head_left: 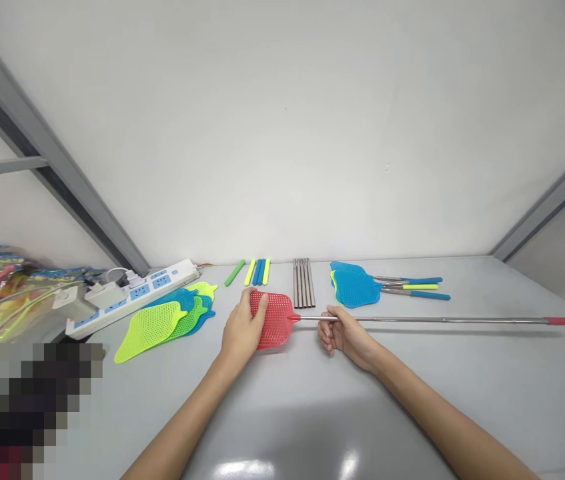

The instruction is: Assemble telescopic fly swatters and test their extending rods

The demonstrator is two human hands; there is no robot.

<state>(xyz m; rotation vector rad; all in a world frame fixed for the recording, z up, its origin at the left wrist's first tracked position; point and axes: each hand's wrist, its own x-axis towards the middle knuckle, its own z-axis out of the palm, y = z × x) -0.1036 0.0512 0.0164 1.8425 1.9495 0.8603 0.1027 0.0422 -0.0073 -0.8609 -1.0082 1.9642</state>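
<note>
A smooth grey tabletop (287, 420) spreads beneath the hands, a plain pale wall (282, 133) beyond them; the left hand (242, 327) grips a red, perforated swatter head (277, 320); the right hand (345, 337) grasps its slim, shiny metal rod (412, 319), which stretches rightward; straight metal tubes (304, 283) lie just past both hands; leaf-shaped mesh heads (155, 327) overlap left of the left.

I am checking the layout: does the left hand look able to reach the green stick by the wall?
Probably yes: the green stick lies just beyond the left hand, with nothing apparently between. But that hand holds the red swatter, so it may need to let go.
</note>
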